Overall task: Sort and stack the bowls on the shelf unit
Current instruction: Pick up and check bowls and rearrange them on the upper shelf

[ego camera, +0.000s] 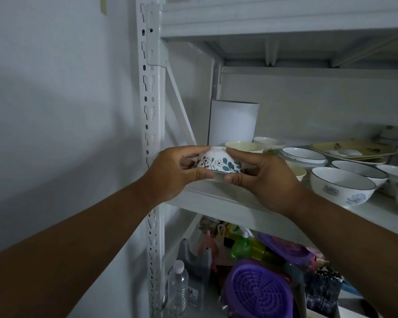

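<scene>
step: placing floral bowl [218,163], upside down | grip: left hand [177,173] and right hand [260,177] both grasping it at shelf [216,198] front-left edge, possibly just above | next: seat it with matching bowls

Centre of frame: small white bowl [218,162] patterned with teal leaves, dark-outlined flowers and a teal rim line. Behind it: plain cream bowl [244,146]. Right of frame: white bowls with dark rims, the nearest [341,188] bearing a pale blue flower. Upper right: yellowish plate [354,150] with dark motifs. Shelf frame [151,111]: white. Lower frame: purple ribbed lid [257,292], green spray bottle [241,246], clear bottle [177,288] with white cap.
</scene>
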